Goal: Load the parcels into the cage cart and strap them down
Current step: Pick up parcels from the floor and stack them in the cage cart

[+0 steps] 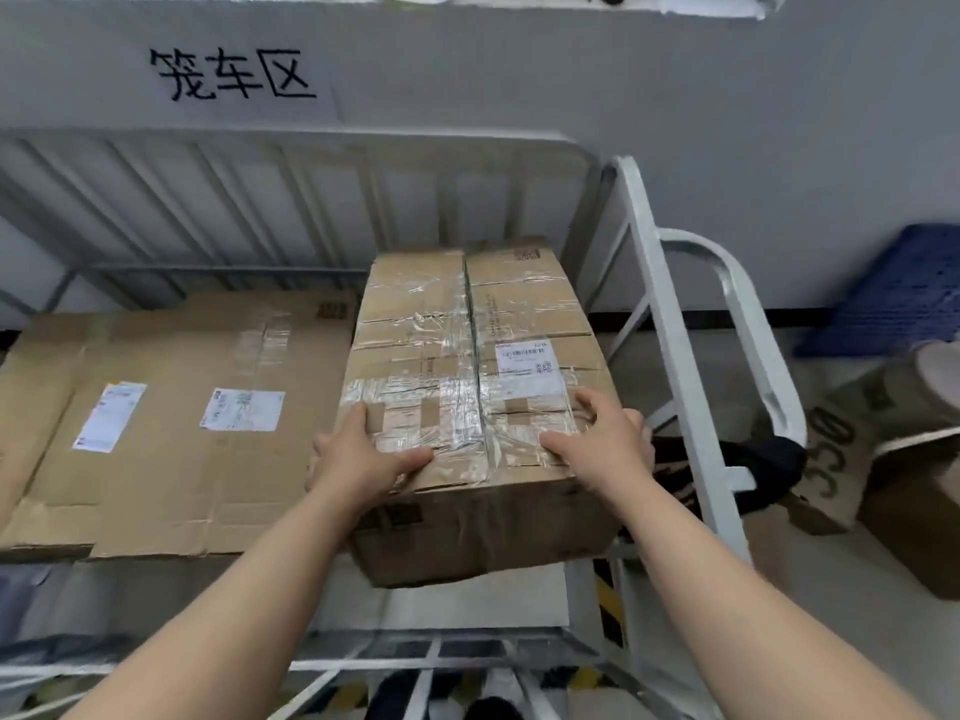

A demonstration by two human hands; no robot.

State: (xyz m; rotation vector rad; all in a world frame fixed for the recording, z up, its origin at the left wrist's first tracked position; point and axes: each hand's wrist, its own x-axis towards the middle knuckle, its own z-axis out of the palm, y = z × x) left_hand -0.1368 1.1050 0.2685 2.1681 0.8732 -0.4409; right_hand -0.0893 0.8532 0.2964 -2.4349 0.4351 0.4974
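- The cage cart [311, 142] is standing against the grey wall, its barred back rail running behind the load and its right post [649, 304] rising just beside the working spot.
- A big flat box [197, 407] is lying inside the cart and taking up the left and middle of the floor.
- The taped box [467, 330] is sitting at the cart's right end, between the flat box and the right post. Its near end is sticking out toward the person, and I cannot tell whether its base is fully resting.
- That slot is looking tight: the left side is running along the flat box's edge and the far right corner is coming close to the post. The open room is lying toward the person and upward.
- Dark fabric [737, 470] is hanging on the handle outside the post, clear of the box.
- The left hand [358, 454] is gripping the near left corner, thumb lying on top.
- The right hand [602, 439] is gripping the near right corner, fingers spreading over the glossy tape; the hands are apart.
- Risks, as I judge them: palms slipping on the slick tape, knuckles getting pinched against the post, or a corner catching the flat box and skewing the load.
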